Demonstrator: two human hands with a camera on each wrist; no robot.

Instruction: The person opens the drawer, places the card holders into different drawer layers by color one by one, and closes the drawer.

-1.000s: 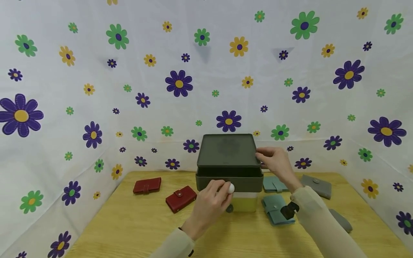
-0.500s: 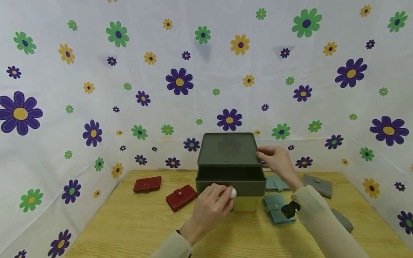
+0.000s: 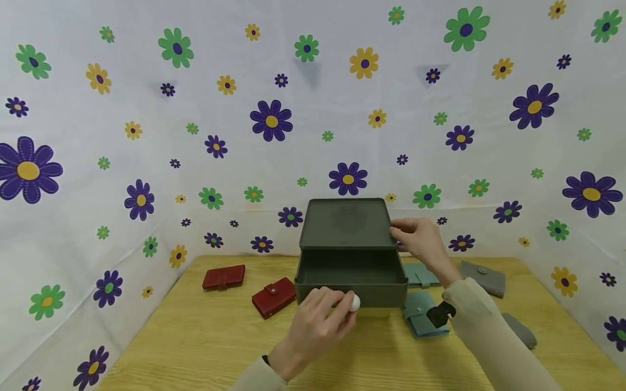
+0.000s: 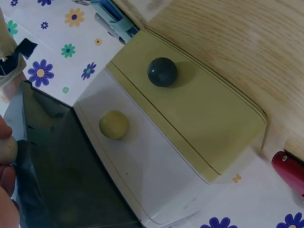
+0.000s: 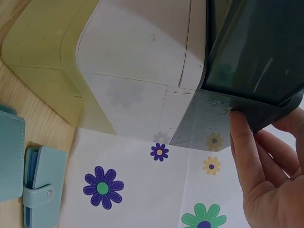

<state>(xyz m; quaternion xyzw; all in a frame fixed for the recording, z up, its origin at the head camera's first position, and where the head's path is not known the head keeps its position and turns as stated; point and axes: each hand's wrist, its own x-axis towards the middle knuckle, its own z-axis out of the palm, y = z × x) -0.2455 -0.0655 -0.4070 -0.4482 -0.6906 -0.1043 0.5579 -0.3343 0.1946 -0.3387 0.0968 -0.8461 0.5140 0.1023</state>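
**Top drawer drawn further out**

The dark green top drawer [image 3: 351,277] now stands well further out toward the near edge of the counter than a second ago. Then only a narrow slot showed under the lid; now its whole open inside shows. The left hand [image 3: 318,326], pinching the white knob [image 3: 354,303] on the drawer front, has come nearer with it and sits lower in the head view. The drawer front now hides the yellow bottom drawer [image 4: 190,114] from the head camera, where a second ago its face and dark knob showed beneath. It also covers more of the near teal wallet [image 3: 421,320] on the right.
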